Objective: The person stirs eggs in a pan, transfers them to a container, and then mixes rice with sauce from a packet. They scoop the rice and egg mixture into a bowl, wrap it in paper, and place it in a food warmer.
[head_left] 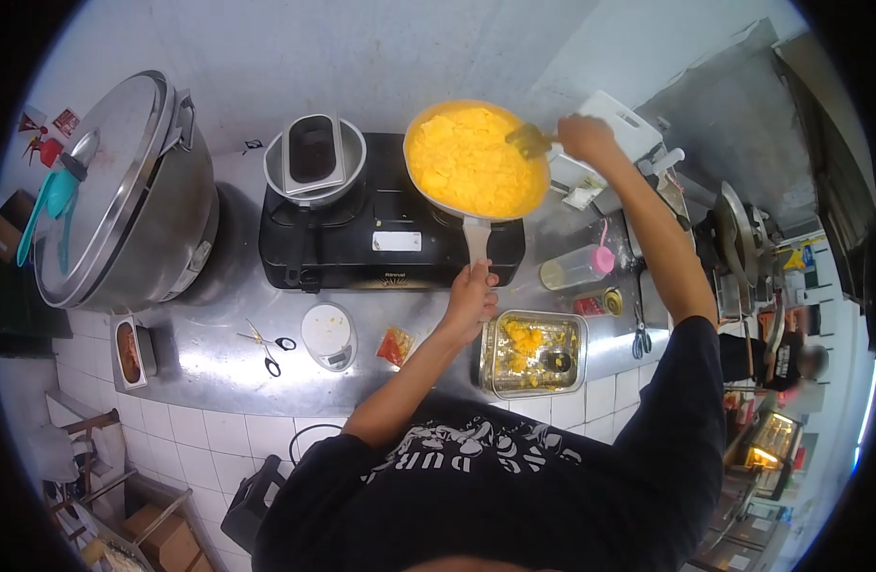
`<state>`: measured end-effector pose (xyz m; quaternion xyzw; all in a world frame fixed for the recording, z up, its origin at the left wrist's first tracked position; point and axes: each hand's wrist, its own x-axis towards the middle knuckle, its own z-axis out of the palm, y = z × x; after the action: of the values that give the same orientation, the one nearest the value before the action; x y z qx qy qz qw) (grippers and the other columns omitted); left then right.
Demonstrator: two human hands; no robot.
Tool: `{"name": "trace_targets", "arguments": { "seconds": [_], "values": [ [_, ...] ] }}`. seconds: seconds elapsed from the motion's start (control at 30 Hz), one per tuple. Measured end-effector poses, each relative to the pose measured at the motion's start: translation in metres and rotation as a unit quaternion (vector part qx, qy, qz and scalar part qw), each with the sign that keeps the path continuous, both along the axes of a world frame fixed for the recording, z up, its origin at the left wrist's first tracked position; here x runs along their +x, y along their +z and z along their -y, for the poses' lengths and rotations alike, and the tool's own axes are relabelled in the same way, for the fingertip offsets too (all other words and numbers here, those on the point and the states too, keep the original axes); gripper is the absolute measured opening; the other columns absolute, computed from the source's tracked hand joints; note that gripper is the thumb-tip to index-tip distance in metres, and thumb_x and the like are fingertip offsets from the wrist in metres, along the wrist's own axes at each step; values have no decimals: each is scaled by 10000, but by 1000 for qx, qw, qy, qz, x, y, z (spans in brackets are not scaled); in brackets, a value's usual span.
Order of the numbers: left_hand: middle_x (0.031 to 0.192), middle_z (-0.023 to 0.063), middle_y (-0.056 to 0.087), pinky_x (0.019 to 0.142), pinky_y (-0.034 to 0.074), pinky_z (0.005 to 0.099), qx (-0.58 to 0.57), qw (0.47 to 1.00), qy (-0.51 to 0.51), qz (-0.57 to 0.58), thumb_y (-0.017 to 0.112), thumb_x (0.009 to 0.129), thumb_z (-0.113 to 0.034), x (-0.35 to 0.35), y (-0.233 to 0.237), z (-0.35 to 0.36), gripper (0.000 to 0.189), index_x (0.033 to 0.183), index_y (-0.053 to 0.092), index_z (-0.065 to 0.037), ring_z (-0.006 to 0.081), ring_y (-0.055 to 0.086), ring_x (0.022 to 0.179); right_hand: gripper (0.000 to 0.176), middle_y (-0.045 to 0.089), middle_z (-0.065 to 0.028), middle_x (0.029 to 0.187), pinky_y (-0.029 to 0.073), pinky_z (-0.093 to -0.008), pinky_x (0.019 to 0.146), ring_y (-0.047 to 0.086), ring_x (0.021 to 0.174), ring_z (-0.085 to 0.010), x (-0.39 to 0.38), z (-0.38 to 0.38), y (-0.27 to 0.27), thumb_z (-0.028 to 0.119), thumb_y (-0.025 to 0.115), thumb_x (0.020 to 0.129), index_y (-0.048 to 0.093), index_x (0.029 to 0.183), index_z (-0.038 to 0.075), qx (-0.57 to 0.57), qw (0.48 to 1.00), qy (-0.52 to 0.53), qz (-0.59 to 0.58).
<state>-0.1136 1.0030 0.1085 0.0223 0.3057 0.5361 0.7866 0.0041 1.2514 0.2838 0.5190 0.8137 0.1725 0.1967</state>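
My left hand [469,301] is wrapped round the pale handle [476,238] of a frying pan [541,195] on the right burner of a black two-burner gas stove [347,259]. Yellow scrambled egg, or a food that looks like it, [466,162] fills the pan. In my right hand [587,139], closed at the pan's right side, is a spatula [530,141], its dark, slightly blurred blade over the pan's right rim. Below the pan, near the counter's front edge, a glass dish [534,389] holds leftover yellow bits.
A metal pot [355,157] bearing a rectangular container sits on the left burner. A large lidded steel pot [185,224] stands far left. Scissors [269,345], a white scale [328,336], a red packet [396,346] and a pink-capped bottle [576,268] lie on the steel counter. Another person [786,367] is far right.
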Motion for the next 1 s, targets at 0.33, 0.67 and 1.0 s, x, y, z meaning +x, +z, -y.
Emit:
{"name": "trace_targets", "arguments": {
  "seconds": [0.33, 0.67, 1.0],
  "values": [
    [806, -27, 428, 428, 244, 175, -1, 1000, 1, -6, 464, 987, -352, 1, -3, -1, 296, 1165, 432, -119, 35, 292, 522, 282, 596, -33, 673, 462, -294, 485, 553, 544, -118, 13, -8, -16, 291, 521, 901, 673, 991, 72, -451, 883, -118, -53],
    [807, -34, 405, 447, 247, 176, -19, 999, -21, -36, 456, 985, -389, -2, 3, 1, 336, 1178, 427, -116, 39, 280, 544, 328, 646, -192, 1005, 474, -446, 823, 608, 946, -378, -12, 47, -59, 273, 494, 919, 621, 1127, 52, -296, 952, 62, -41],
    [802, -31, 413, 439, 244, 175, -4, 1000, -1, -17, 460, 988, -366, -2, 0, 2, 317, 1184, 427, -119, 36, 279, 532, 382, 436, 24, 627, 330, -226, 417, 345, 483, -65, 8, 5, -84, 372, 466, 966, 595, 996, 14, -505, 743, -201, -391]
  ]
}}
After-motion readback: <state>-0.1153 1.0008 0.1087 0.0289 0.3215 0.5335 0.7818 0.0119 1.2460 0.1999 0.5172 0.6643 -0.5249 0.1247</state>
